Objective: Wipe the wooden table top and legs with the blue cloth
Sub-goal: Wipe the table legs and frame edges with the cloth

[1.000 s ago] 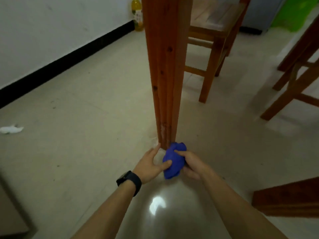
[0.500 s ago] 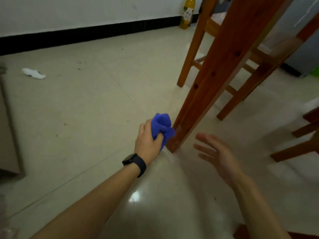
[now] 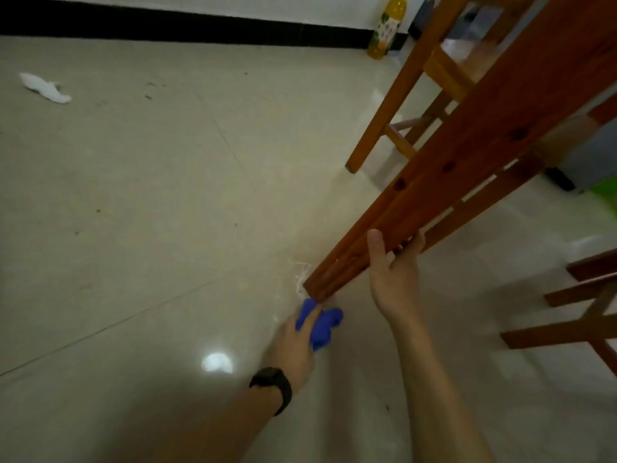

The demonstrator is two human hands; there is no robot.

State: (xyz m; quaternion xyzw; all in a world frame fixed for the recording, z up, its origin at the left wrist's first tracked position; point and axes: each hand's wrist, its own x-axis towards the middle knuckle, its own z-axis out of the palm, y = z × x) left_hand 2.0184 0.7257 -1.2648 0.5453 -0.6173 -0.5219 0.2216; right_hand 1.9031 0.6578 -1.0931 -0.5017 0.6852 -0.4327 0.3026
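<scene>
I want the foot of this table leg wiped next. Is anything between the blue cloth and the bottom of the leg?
Nothing visible. The left hand grips the blue cloth on the floor right at the foot of the table leg. The right hand holds the leg higher up, clear of the foot.

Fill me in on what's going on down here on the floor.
A person is crouched low, cleaning a reddish-brown wooden table leg. The left hand, with a black wristband on its wrist, grips a bunched bright blue cloth on the pale tiled floor, right at the foot of the leg. The right hand grips the leg a little higher up. A crumpled white scrap lies farther off on the floor.
</scene>
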